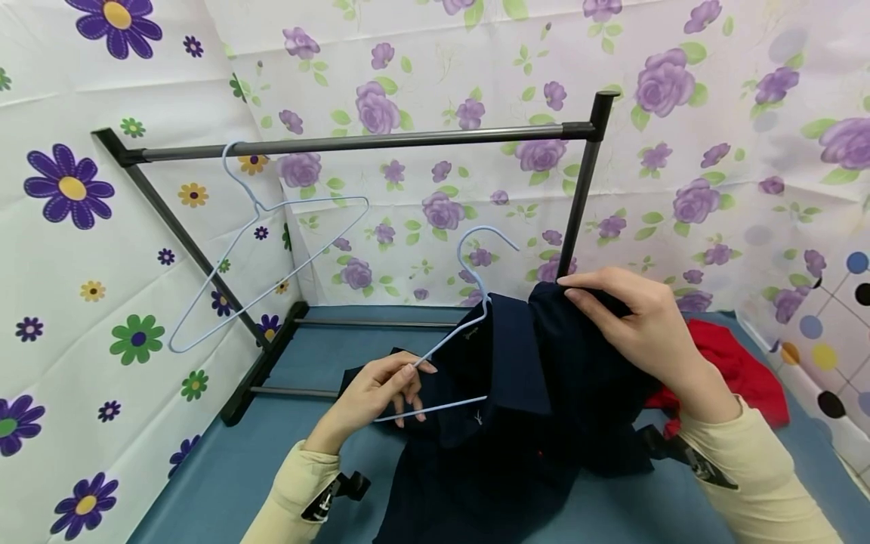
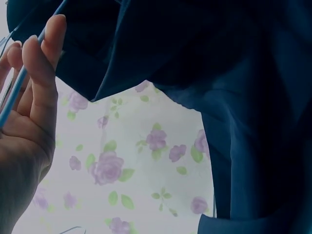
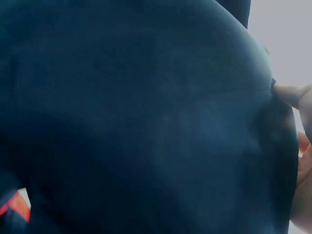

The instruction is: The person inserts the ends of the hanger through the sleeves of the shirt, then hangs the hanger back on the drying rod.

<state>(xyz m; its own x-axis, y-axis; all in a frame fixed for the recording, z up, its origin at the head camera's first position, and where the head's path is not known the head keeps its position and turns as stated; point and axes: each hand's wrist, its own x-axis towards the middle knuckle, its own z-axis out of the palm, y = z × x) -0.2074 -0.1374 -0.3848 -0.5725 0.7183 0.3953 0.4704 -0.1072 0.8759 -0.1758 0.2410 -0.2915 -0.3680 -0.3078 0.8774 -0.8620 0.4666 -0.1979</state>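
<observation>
A dark navy collared shirt hangs in front of me, its collar upright around the neck opening. In the head view my left hand holds a light blue wire hanger by one end. The hanger's other end is hidden inside the shirt, and its hook rises above the collar. My right hand pinches the shirt's shoulder fabric between thumb and fingers. Dark cloth fills most of the right wrist view, with a few fingers at its right edge.
A black metal rack stands behind, with a second light blue hanger hanging bare on its left part. Red cloth lies on the blue tabletop at the right. Flower-patterned sheets cover the walls.
</observation>
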